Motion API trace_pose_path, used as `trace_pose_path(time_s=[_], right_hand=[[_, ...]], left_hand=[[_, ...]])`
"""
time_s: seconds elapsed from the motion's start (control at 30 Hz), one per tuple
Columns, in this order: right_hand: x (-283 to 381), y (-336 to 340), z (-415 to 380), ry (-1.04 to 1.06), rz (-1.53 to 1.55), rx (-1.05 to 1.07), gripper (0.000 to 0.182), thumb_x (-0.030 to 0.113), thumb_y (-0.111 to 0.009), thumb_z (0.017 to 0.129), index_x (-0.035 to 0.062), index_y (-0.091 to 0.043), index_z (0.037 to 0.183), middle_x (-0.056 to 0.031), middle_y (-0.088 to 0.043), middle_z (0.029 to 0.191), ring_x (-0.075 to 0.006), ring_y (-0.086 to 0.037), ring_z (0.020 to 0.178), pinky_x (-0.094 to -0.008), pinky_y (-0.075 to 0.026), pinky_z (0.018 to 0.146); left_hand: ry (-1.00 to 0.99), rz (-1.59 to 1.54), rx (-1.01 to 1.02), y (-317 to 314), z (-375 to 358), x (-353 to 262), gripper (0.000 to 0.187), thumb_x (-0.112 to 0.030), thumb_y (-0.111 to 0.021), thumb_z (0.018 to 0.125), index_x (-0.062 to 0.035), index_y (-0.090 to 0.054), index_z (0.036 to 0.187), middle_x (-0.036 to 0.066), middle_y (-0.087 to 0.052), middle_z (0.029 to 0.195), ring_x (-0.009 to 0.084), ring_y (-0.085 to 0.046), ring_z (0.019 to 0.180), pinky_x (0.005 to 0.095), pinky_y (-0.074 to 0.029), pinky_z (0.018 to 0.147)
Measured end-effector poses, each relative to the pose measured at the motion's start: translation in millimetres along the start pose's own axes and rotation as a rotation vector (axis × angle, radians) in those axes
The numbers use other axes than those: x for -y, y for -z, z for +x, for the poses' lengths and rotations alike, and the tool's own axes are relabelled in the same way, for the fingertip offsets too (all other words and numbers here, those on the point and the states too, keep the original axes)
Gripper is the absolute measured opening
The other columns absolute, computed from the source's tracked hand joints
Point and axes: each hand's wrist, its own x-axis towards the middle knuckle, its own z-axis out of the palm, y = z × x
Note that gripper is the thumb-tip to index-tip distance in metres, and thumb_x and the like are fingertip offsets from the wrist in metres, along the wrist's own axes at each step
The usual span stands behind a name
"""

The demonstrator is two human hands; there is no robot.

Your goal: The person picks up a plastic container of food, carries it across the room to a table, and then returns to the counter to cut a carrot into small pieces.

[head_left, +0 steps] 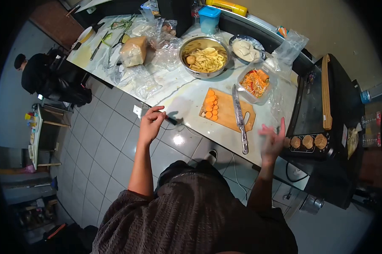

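Observation:
My left hand [152,122] is by the near edge of the marble-patterned table [180,99], its fingers curled together. A dark handle [171,120] shows beside its fingertips; whether the fingers grip it is unclear. My right hand [273,139], blurred, has its fingers spread and holds nothing, right of a large knife [238,108]. The knife lies across a wooden cutting board [227,111], with its handle over the near edge. Orange slices [211,101] are on the board's left part.
Behind the board stand a metal bowl of pale cut strips [205,61], a tub of shredded vegetables [255,82] and a bowl of white pieces [246,50]. Plastic bags and a wrapped block [133,51] lie left. A black oven [311,106] stands right. Another person [47,80] is far left.

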Motion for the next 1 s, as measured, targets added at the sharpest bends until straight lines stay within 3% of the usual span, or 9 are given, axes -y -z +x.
trace_pose_path(time_s=[0.1,0.17,0.37,0.6,0.73,0.77,0.87,0.9,1.0], right_hand=[[42,-11,-37,0.173,0.242,0.083,0.054,0.006,-0.026,0.094,-0.0056,-0.019,0.147,-0.0221,-0.070,0.099,-0.0295,-0.060,0.113,-0.0382,-0.035,0.107],[50,-28,-55,0.210,0.238,0.105,0.054,0.005,-0.026,0.094,-0.0058,-0.019,0.147,-0.0219,-0.069,0.100,-0.0294,-0.060,0.114,-0.0381,-0.034,0.107],[61,-92,-129,0.252,0.297,0.218,0.059,-0.002,-0.026,0.092,-0.0033,-0.015,0.149,-0.0266,-0.061,0.121,-0.0240,-0.049,0.126,-0.0354,-0.025,0.112],[87,-146,-218,0.177,0.318,0.419,0.064,-0.003,-0.024,0.090,0.0002,-0.005,0.152,-0.0239,-0.053,0.134,-0.0268,-0.048,0.129,-0.0347,-0.027,0.111],[107,-161,-251,0.153,0.357,0.428,0.077,-0.007,-0.035,0.086,0.0088,-0.003,0.154,-0.0203,-0.041,0.146,-0.0317,-0.040,0.135,-0.0369,-0.027,0.111],[106,-160,-254,0.232,0.247,0.426,0.076,-0.007,-0.043,0.085,0.0103,-0.014,0.153,-0.0199,-0.034,0.150,-0.0349,-0.036,0.137,-0.0390,-0.028,0.111],[86,-153,-252,0.509,-0.164,0.416,0.069,-0.004,-0.049,0.088,0.0103,-0.025,0.151,-0.0183,-0.034,0.151,-0.0326,-0.035,0.138,-0.0378,-0.028,0.110],[88,-151,-254,0.489,-0.303,0.414,0.060,-0.002,-0.054,0.088,0.0068,-0.037,0.145,-0.0185,-0.037,0.149,-0.0293,-0.036,0.138,-0.0376,-0.031,0.108],[107,-137,-267,0.343,-0.153,0.437,0.060,0.000,-0.056,0.089,0.0076,-0.037,0.145,-0.0189,-0.043,0.145,-0.0257,-0.038,0.137,-0.0343,-0.031,0.108]], left_hand=[[-0.042,-0.117,0.008,26,-9,12,0.022,-0.020,-0.062,0.093,-0.0013,-0.071,0.101,0.008,-0.065,0.108,0.0147,-0.061,0.098,0.0274,-0.048,0.082],[-0.017,-0.201,0.068,45,-17,15,0.030,-0.022,-0.063,0.094,-0.0014,-0.064,0.116,0.005,-0.068,0.101,0.0118,-0.062,0.093,0.0254,-0.048,0.083],[0.084,-0.198,0.110,125,-65,41,0.032,-0.021,-0.064,0.093,-0.0001,-0.062,0.117,0.006,-0.067,0.104,0.0130,-0.060,0.096,0.0279,-0.047,0.088],[0.196,-0.166,0.060,208,-126,85,0.035,-0.024,-0.065,0.092,0.0004,-0.062,0.116,0.007,-0.067,0.103,0.0142,-0.060,0.097,0.0299,-0.047,0.090],[0.205,-0.153,0.042,239,-150,94,0.036,-0.025,-0.065,0.092,0.0004,-0.062,0.117,0.008,-0.067,0.104,0.0151,-0.060,0.099,0.0302,-0.046,0.091],[0.205,-0.150,0.038,244,-154,93,0.036,-0.025,-0.065,0.092,0.0002,-0.062,0.117,0.008,-0.067,0.104,0.0155,-0.060,0.100,0.0302,-0.046,0.091],[0.199,-0.150,0.028,254,-166,90,0.036,-0.025,-0.066,0.092,-0.0005,-0.062,0.118,0.008,-0.067,0.104,0.0160,-0.060,0.102,0.0302,-0.046,0.091],[0.195,-0.150,0.021,256,-170,89,0.035,-0.024,-0.066,0.091,-0.0010,-0.062,0.118,0.008,-0.067,0.104,0.0162,-0.060,0.102,0.0303,-0.046,0.091],[0.164,-0.152,0.023,255,-184,86,0.035,-0.023,-0.067,0.091,-0.0017,-0.062,0.118,0.008,-0.066,0.106,0.0164,-0.060,0.103,0.0306,-0.046,0.092]])
